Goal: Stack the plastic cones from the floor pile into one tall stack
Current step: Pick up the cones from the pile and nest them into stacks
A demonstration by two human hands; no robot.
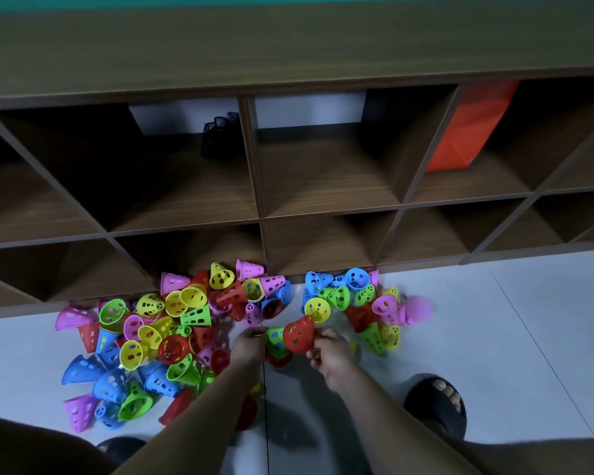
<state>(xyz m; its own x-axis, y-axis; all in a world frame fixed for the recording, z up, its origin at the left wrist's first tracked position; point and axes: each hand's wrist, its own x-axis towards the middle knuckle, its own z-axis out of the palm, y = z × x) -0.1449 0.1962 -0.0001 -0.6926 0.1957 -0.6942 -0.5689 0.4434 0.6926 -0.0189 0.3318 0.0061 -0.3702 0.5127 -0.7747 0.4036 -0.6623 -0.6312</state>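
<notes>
A loose pile of perforated plastic cones point(158, 337) in many colours lies on the white tiled floor point(494, 337), mostly left of the hands. The left hand point(249, 346) curls its fingers round a green perforated plastic cone point(275, 339). Just to its right, touching it, a red perforated plastic cone point(299, 334) is pinched by the right hand point(330, 356), narrow tip tilted up and away. As I judge it, the red cone needs to go leftward over the green.
</notes>
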